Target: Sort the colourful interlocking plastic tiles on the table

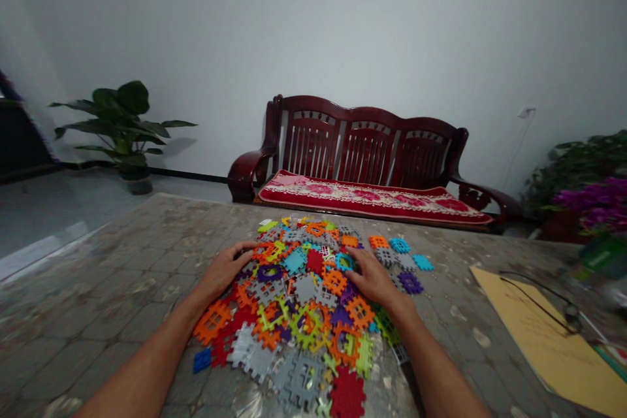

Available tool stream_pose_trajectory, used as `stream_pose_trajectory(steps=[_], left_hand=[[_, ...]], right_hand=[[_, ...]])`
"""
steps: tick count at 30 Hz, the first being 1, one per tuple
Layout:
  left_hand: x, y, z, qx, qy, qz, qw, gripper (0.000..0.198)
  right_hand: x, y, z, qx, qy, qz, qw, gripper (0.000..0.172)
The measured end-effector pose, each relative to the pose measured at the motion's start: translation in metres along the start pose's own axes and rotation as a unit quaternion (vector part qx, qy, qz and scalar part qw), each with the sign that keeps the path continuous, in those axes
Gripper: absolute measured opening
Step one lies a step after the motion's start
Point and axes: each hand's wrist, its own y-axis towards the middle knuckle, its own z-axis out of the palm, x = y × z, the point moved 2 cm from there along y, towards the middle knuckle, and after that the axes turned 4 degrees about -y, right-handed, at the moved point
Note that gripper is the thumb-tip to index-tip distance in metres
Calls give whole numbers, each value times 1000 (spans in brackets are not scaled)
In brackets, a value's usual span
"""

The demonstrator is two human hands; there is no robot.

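A heap of colourful interlocking plastic building pieces (305, 290) spreads over the middle of the table. My left hand (226, 269) rests at the heap's left edge, fingers stretched over orange pieces and apart. At the right edge lies my right hand (372, 274), fingers spread near a light-blue ring-shaped piece (345, 262) and an orange window-like piece (335, 281). Neither hand visibly holds a piece. Nearer to me are a red square piece (347, 393), a grey piece (298, 379) and a small blue piece (202, 360).
Several pieces, including a purple one (410, 283), lie apart right of the heap. Farther right, glasses (543, 300) rest on a yellowish folder (543, 346), near purple flowers (600, 202). Beyond the patterned table (127, 261) stand a wooden bench (367, 144) and a potted plant (130, 124).
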Motion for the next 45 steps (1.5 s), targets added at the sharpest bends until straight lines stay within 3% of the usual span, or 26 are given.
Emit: stream_pose_trajectory(steps=[4,8,13,16,22,27,32,36,45], left_hand=[[5,2,1,-3,7,7,1000,50],[8,3,1,3,3,7,1000,53],[7,3,0,10,18,8,1000,53],[6,3,1,7,18,14,1000,52],[6,3,0,3,21,13,1000,52],[4,2,-1,6,20,10,1000,53],[3,1,-1,2,14,7,1000,52],[3,0,-1,8,11,3,1000,51],[6,2,-1,18,16,-7,1000,56]], right_hand=[[8,-1,-8,-51,13,15,999,56],[-2,0,-23,-147,31,73,986,57],[-50,1,-46,-261,66,206,941,71],[-84,-3,-54,-294,69,292,908,76],[-119,-6,-59,-263,-30,387,883,70],[-120,0,-62,-216,-119,395,885,63],[-122,3,-60,-184,-138,422,877,62],[-121,3,-58,-183,-138,444,866,67],[-125,4,-54,-204,-157,410,875,73]])
